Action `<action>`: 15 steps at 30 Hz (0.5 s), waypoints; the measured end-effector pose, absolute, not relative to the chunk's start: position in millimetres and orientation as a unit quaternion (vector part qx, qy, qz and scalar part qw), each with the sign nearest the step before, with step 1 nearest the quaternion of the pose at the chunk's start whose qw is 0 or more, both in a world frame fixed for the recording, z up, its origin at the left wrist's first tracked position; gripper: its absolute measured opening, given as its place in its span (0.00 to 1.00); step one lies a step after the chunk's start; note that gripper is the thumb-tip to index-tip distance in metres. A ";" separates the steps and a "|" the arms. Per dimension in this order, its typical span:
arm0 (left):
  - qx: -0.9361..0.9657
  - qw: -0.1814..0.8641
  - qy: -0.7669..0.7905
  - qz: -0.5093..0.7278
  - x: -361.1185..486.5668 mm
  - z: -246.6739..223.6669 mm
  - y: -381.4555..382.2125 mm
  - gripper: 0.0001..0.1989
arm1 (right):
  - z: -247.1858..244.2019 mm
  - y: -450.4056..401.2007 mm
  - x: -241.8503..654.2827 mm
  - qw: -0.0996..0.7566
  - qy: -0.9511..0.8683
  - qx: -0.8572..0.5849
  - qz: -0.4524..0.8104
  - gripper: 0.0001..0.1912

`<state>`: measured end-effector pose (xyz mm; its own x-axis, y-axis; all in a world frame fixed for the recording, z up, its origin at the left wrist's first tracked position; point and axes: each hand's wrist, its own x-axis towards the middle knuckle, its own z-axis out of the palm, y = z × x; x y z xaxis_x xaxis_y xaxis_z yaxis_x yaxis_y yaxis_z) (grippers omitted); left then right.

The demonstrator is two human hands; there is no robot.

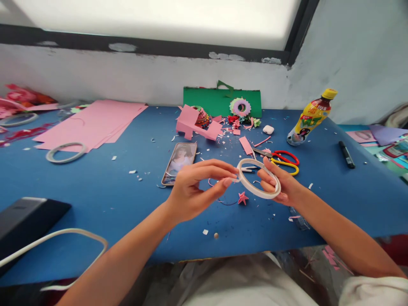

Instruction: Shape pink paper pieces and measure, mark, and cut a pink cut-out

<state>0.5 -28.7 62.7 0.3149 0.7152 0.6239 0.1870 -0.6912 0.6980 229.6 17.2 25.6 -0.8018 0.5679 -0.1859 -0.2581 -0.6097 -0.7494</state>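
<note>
Your right hand [280, 187] holds the thin roll of double-sided tape [259, 184] above the blue table [105, 187], fingers curled around its far rim with the thumb through the ring. Your left hand [191, 191] pinches thumb and forefinger together at the roll's near edge, probably on the loose tape end, though the strip itself is too fine to make out. Keep the ring steady in the right hand and let the left do the pulling, drawing straight out along the roll's plane so the strip does not twist or fold back on itself.

Just below the roll lies one small pink paper star [242, 198]. Beyond it sit one pair of scissors [283, 160] with red and yellow handles, and one phone [179, 163], face up. Farther out: one bottle [310, 117], one black marker [346, 154], one white earbud case [268, 129], and one stack of pink paper [92, 123]. A second tape ring [66, 152] rests near that stack.
</note>
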 end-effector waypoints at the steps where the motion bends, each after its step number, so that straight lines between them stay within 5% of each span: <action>1: 0.761 0.283 0.295 0.504 0.8 62.6 -28.9 0.06 | 23.8 18.1 229.7 0.230 -0.373 -0.203 0.876 0.28; 12: 0.759 0.491 0.223 0.364 9.4 50.0 -34.4 0.17 | -0.1 6.5 216.3 0.033 -0.430 -0.230 0.872 0.31; 15: 0.664 0.595 0.236 0.386 16.2 46.8 -39.5 0.14 | 5.0 -0.1 209.3 0.074 -0.564 -0.295 0.768 0.31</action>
<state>16.2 -39.5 46.8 0.5910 0.7727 0.2318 -0.1466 -0.1797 0.9727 209.3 -0.1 5.0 -0.8152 0.4464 -0.3691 0.2181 -0.3537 -0.9096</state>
